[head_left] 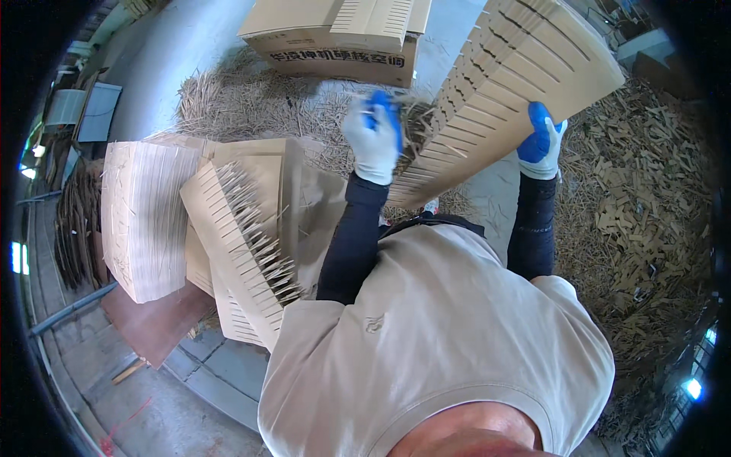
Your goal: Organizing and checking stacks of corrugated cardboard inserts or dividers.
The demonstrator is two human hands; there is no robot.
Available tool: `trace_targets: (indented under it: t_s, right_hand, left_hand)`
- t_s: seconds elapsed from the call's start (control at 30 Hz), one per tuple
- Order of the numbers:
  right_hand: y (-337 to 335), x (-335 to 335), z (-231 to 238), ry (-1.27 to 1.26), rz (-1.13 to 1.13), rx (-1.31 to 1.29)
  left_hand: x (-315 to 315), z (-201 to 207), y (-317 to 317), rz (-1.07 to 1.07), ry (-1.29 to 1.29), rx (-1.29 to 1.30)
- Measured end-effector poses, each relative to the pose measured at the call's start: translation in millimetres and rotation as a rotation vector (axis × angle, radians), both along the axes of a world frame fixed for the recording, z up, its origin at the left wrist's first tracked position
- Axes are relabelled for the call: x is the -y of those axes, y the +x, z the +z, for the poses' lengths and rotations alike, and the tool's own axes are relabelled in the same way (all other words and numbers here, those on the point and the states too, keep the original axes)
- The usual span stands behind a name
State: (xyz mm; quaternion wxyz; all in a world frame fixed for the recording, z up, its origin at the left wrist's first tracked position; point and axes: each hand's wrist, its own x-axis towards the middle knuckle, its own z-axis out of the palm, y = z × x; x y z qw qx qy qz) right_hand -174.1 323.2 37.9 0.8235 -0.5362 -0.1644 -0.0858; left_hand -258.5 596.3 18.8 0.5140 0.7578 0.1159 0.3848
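My right hand [542,143], in a white and blue work glove, grips the right edge of a thick stack of slotted cardboard sheets [495,99]. The stack leans at a slant in front of me, with rows of narrow slots cut along its faces. Left of the stack, my left hand [373,137] is raised in a matching glove, its fingers curled in. Thin strips show by its fingertips, but whatever it holds is too small and blurred to make out.
A cardboard box [343,57] stands ahead with slotted sheets on top. Cardboard scraps [640,206] heap up on the right, and thin offcut strips [244,99] cover floor ahead. At left sit a pale stack of sheets [148,221] and a slotted stack with strips sticking out [240,259].
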Motion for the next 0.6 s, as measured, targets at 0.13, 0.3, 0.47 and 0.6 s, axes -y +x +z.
trace_targets:
  t_s: [0.13,0.3,0.47,0.6]
  right_hand:
    - [2.9,12.3,-3.5,0.123,0.008,-0.042]
    - [-2.3,8.2,14.1,0.087,-0.085,-0.035]
    - [1.5,8.0,22.0,0.089,-0.027,0.023]
    - [-0.2,-1.9,30.4,0.057,0.046,0.059]
  left_hand:
    - [-33.3,-22.5,9.9,0.051,-0.473,0.076]
    - [-23.4,-9.9,-12.8,-0.457,-0.288,-0.196]
    - [1.8,1.7,-7.1,-0.451,0.327,-0.148]
    - [6.2,14.3,2.6,-0.673,0.187,-0.09]
